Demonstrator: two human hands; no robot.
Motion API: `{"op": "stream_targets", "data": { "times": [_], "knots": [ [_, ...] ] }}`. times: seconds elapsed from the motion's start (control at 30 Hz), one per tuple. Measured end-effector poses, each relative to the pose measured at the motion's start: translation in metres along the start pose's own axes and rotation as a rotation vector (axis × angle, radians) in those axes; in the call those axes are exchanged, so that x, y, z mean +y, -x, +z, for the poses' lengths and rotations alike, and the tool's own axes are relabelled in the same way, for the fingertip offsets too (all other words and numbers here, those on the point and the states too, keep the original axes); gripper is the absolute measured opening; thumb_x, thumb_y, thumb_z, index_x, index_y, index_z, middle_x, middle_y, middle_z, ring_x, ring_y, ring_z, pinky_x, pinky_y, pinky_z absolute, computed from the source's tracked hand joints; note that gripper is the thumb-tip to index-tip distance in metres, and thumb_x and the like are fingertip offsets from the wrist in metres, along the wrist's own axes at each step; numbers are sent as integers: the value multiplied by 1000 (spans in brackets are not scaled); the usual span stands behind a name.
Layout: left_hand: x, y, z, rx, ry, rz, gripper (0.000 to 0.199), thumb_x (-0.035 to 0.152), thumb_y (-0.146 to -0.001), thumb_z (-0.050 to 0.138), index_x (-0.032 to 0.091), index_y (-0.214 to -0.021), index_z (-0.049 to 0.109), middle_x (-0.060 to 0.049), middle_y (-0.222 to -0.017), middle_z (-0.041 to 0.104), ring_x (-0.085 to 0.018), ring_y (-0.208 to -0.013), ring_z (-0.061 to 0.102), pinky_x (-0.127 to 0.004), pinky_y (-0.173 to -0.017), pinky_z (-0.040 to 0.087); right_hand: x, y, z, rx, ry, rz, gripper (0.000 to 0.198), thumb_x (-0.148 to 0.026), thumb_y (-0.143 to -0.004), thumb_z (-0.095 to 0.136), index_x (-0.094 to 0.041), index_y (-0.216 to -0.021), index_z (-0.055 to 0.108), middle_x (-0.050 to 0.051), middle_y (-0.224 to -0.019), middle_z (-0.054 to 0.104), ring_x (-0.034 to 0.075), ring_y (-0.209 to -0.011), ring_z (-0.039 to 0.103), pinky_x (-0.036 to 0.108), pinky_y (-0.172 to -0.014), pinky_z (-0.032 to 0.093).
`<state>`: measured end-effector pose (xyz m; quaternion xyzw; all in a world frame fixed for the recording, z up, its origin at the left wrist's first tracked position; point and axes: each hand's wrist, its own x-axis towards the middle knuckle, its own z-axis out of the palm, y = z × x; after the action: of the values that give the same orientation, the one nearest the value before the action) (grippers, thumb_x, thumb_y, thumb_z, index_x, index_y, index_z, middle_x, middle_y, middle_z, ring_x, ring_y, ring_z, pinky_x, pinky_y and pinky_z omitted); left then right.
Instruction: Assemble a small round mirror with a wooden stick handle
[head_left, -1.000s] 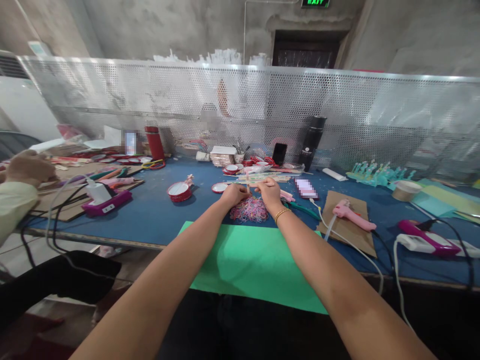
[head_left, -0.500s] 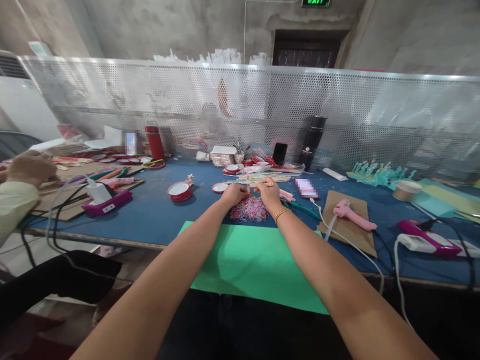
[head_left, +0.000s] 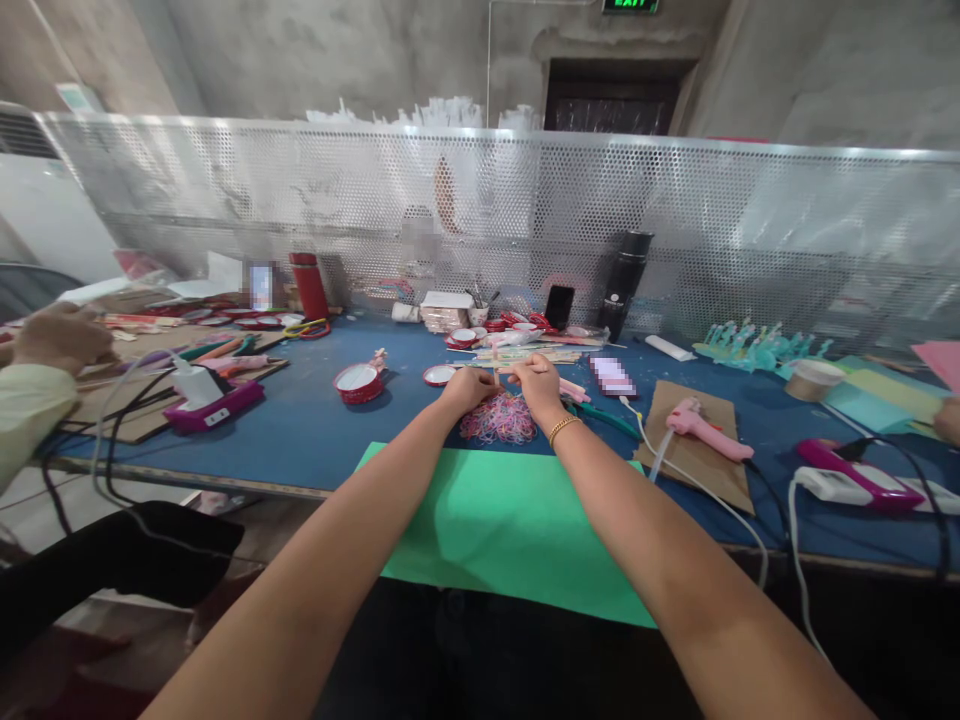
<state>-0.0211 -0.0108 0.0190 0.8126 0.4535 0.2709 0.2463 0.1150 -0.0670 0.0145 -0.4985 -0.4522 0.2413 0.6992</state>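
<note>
My left hand (head_left: pixel 472 388) is closed in a pinch on a thin pale stick (head_left: pixel 496 366), which stands roughly upright between my hands. Close beside it, my right hand (head_left: pixel 537 378) has its thumb and fingers pressed together; what they hold is too small to name. A gold chain bracelet (head_left: pixel 564 430) circles my right wrist. Just below both hands lies a tangled heap of thin multicoloured loops (head_left: pixel 499 420). A green sheet (head_left: pixel 510 530) covers the table edge between my forearms. More pale sticks (head_left: pixel 544 355) lie behind my hands.
A pink glue gun (head_left: pixel 709 430) rests on cardboard (head_left: pixel 731 480) at right, near a purple power strip (head_left: pixel 862 475). Red ribbon rolls (head_left: pixel 358 384) and a black bottle (head_left: pixel 626 285) stand around. Co-workers' hands show at left (head_left: pixel 64 340) and at the right edge (head_left: pixel 949 420).
A co-worker's hand and a pink sheet have come into view at the right edge. My own hands have barely moved.
</note>
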Motion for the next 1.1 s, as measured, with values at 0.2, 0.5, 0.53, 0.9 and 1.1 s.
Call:
{"op": "stream_targets", "data": {
  "times": [0.2, 0.5, 0.53, 0.9, 1.1],
  "knots": [
    [2, 1, -2, -14, 13, 0, 29, 39, -62, 64, 15, -75, 73, 1, -60, 62, -12, -57, 48, -23, -55, 33, -1, 0, -2, 20, 24, 8, 9, -25, -62, 54, -21, -56, 49, -3, -49, 59, 13, -49, 52, 23, -50, 38],
    [7, 4, -3, 4, 14, -24, 25, 36, -61, 65, 14, -71, 73, 2, -56, 59, -11, -55, 46, -23, -51, 29, 0, -1, -1, 11, -19, -1, 10, -24, -62, 54, -21, -55, 48, -3, -49, 59, 12, -48, 51, 23, -50, 38],
    [6, 4, -2, 9, 8, -20, 25, 36, -61, 65, 14, -70, 73, 2, -55, 59, -11, -54, 45, -23, -51, 29, -1, 0, 0, -6, -24, 0, 9, -25, -62, 54, -21, -56, 48, -3, -50, 59, 13, -48, 51, 23, -50, 38],
    [4, 3, -2, -4, 5, -3, 29, 38, -62, 64, 15, -76, 74, 1, -61, 63, -11, -56, 48, -23, -53, 31, 0, -3, -3, 53, 20, 14, 11, -25, -62, 53, -21, -54, 46, -3, -48, 58, 12, -47, 49, 22, -48, 37],
    [7, 5, -3, 0, 2, -2, 25, 37, -61, 63, 15, -69, 72, 2, -55, 58, -10, -54, 43, -22, -51, 29, 0, -1, 0, -8, -17, 14, 9, -26, -61, 53, -21, -55, 48, -4, -48, 58, 12, -47, 52, 22, -49, 38]
  ]
}}
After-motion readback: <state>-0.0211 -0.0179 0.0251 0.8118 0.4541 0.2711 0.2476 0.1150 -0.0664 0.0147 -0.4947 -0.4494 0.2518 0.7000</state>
